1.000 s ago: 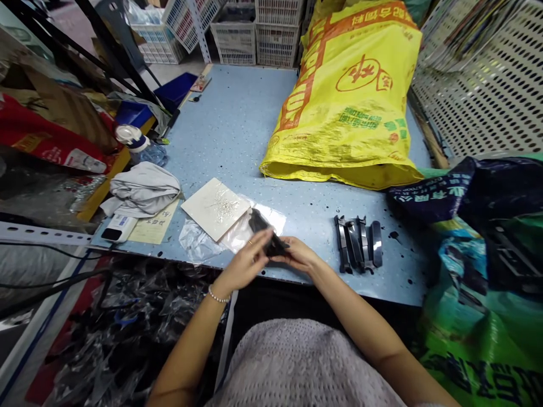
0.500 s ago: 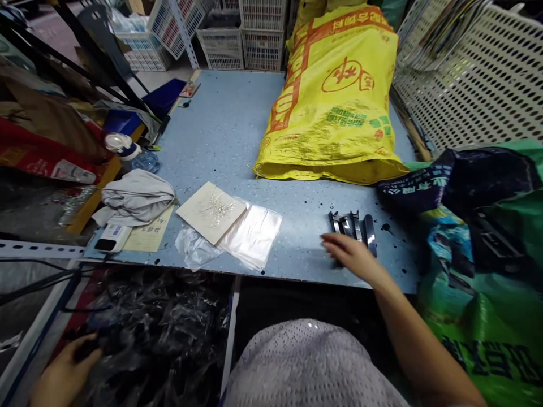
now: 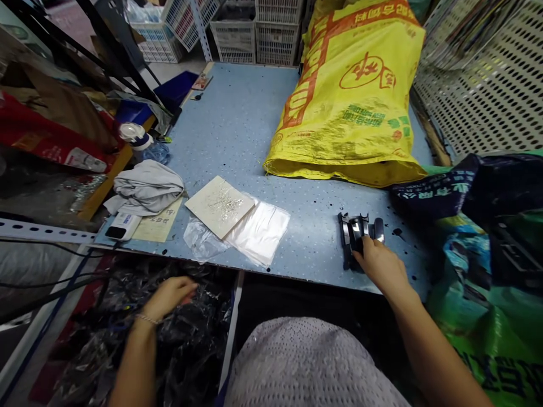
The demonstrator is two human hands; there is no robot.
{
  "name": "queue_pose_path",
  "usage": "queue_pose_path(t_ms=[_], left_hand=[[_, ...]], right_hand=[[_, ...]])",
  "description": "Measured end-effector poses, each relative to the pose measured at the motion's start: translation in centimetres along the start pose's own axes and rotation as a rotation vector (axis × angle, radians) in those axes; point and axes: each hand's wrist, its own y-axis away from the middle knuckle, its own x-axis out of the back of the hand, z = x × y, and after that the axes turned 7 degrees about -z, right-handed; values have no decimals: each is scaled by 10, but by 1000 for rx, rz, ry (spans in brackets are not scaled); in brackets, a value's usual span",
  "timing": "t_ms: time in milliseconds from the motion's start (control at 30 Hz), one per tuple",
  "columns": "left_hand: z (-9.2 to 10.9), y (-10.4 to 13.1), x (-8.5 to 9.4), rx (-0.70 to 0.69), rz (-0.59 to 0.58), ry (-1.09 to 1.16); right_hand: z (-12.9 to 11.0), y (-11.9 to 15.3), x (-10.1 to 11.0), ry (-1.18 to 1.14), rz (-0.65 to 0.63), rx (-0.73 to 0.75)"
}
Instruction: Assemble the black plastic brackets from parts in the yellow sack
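Note:
My right hand (image 3: 379, 263) is closed on one of the black plastic parts (image 3: 348, 240) at the right front of the blue speckled table (image 3: 314, 246); its fingertips are partly hidden. Several of these parts lie side by side there. Over the lower bin of clear-bagged dark items (image 3: 182, 345) hovers my left hand (image 3: 169, 297), its fingers bent and slightly blurred, so whether they hold anything is not clear. A square cream board (image 3: 219, 207) with small shiny bits on it rests partly on clear plastic bags (image 3: 265, 232), left of the table's middle.
A large yellow sack (image 3: 348, 107) lies across the back right. Green and blue sacks (image 3: 475, 271) bulge at the right edge. At the left are a grey cloth (image 3: 148, 186), a white device (image 3: 124, 226), a yellow note (image 3: 159, 225) and a bottle (image 3: 144, 144).
My right hand has come down onto the black parts. My left hand has moved up and right over the bin. The view has shifted slightly, moving the table items right.

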Motion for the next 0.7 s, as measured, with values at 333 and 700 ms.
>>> queue_pose_path(t_ms=[333, 700], left_hand=[[152, -108, -129, -672, 401, -72], [141, -101, -84, -739, 239, 156]], right_hand=[[-21, -29, -6, -1046, -127, 285], [-166, -51, 12, -2057, -828, 414]])
